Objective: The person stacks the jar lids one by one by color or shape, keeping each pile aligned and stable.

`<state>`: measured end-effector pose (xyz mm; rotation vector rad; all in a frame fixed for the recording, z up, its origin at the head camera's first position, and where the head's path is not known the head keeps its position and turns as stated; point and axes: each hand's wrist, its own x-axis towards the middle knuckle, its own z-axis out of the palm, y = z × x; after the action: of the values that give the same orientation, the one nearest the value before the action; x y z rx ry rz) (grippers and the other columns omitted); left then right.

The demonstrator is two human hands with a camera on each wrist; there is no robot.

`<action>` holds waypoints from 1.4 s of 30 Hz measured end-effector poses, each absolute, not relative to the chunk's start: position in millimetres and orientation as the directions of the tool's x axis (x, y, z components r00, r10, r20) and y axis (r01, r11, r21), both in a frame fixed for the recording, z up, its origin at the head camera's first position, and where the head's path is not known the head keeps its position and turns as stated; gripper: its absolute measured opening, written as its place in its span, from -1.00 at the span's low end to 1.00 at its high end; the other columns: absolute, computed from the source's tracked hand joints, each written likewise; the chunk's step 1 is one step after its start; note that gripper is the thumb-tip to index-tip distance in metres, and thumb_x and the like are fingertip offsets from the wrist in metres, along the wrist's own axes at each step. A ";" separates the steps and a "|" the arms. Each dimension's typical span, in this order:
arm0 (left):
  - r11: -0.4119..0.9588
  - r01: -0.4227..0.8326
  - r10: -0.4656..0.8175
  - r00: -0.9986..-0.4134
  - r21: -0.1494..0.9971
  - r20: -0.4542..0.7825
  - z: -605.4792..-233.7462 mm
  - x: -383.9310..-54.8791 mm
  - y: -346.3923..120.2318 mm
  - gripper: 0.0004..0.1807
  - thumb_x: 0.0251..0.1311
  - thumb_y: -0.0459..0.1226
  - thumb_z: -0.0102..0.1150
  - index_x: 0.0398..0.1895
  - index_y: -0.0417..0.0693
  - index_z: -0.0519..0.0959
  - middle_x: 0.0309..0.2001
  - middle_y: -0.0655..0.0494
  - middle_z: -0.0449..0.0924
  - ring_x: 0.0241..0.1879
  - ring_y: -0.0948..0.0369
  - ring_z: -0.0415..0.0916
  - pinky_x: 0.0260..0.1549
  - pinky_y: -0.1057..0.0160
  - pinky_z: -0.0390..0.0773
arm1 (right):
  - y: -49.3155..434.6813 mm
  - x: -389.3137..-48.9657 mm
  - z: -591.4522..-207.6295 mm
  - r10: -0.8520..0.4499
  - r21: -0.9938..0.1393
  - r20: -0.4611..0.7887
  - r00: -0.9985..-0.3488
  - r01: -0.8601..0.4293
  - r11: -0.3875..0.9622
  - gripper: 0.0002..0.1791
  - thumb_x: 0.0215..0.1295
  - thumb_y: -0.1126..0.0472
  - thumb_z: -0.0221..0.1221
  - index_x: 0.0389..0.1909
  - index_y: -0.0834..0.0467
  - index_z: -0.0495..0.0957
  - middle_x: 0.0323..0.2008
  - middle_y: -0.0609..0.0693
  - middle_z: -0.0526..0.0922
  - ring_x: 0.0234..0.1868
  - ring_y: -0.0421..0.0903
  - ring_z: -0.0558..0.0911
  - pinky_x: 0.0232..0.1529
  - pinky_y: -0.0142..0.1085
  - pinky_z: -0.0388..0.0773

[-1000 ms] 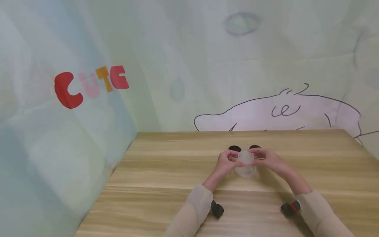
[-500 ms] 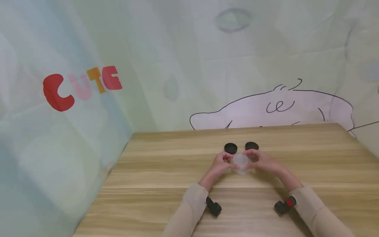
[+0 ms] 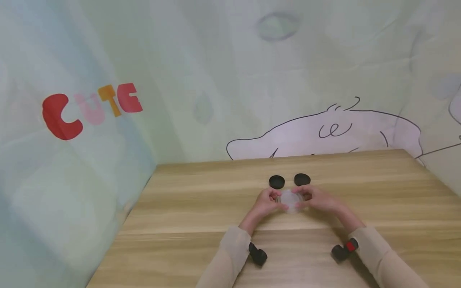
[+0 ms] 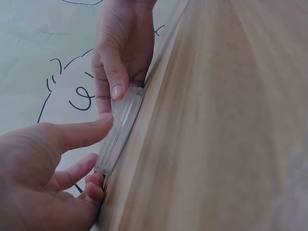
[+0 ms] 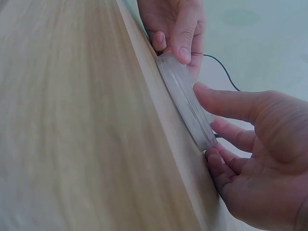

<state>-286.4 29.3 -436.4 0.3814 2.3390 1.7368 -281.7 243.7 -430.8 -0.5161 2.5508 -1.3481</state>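
Note:
A shallow, translucent round container [image 3: 289, 199] lies flat on the wooden table between both hands. Its ridged side shows in the left wrist view, where the container [image 4: 119, 132] looks like two stacked layers. My left hand [image 3: 265, 203] holds its left side, thumb on the near top edge and fingers around the far side. From the opposite side my right hand [image 3: 320, 199] grips it in the same way. In the right wrist view the right thumb rests on the rim of the container [image 5: 185, 102], with the fingers low beside it.
Two black round caps or shallow dishes, the left one [image 3: 277, 182] and the right one [image 3: 302, 179], lie just beyond the hands. The wooden table [image 3: 201, 200] ends at a printed cloth backdrop [image 3: 201, 80]. A black camera sits at each wrist.
Both hands have come down with the upper translucent piece onto the lower one; the two now look like one stack. The head view has shifted slightly, and the black round pieces are less covered.

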 end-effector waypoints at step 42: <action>0.296 0.119 0.214 -0.975 0.948 0.055 -406.0 -324.7 86.3 -0.45 0.04 -0.34 0.41 0.14 -0.34 0.51 0.07 -0.21 0.58 -0.12 0.17 0.57 -0.14 0.32 0.60 | 272.3 -304.5 -409.7 0.067 -0.860 0.149 -0.987 -0.096 0.501 -0.50 0.41 0.23 0.10 0.25 0.44 0.33 0.19 0.46 0.45 0.18 0.28 0.50 -0.15 -0.62 0.38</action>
<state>-324.7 86.3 -406.0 0.3172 2.4621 1.7883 -304.5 272.3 -409.7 -0.0274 2.8593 -1.6568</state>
